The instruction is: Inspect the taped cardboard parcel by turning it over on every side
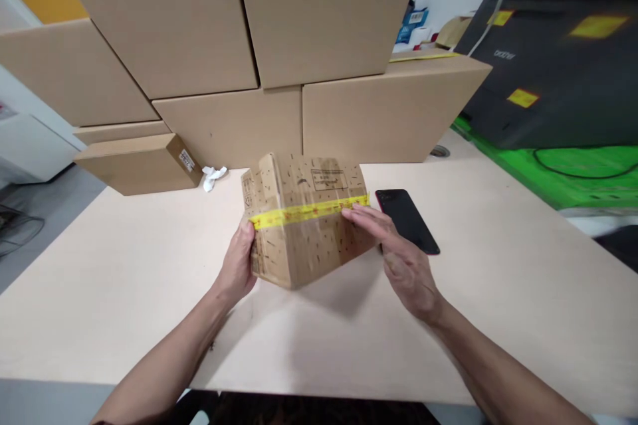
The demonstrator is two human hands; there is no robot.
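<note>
A small brown cardboard box (319, 246), printed with dark marks, is tilted above the table with one corner edge toward me. Yellow tape (314, 211) with reddish print runs across its faces. My left hand (240, 262) grips the box's left side, the thumb at the tape's left end and the other fingers hidden behind. On the right face, my right hand (406, 259) lies with fingers stretched out, their tips touching the tape near its right end. Close behind that hand a black smartphone (411, 222) with a red edge rests on the table.
Large cardboard boxes (224, 133) are stacked along the back of the table (124, 292). A flatter box (134, 163) lies at the left, beside crumpled white paper (213, 177). A dark machine (553, 80) stands on a green surface (558, 166) at the right.
</note>
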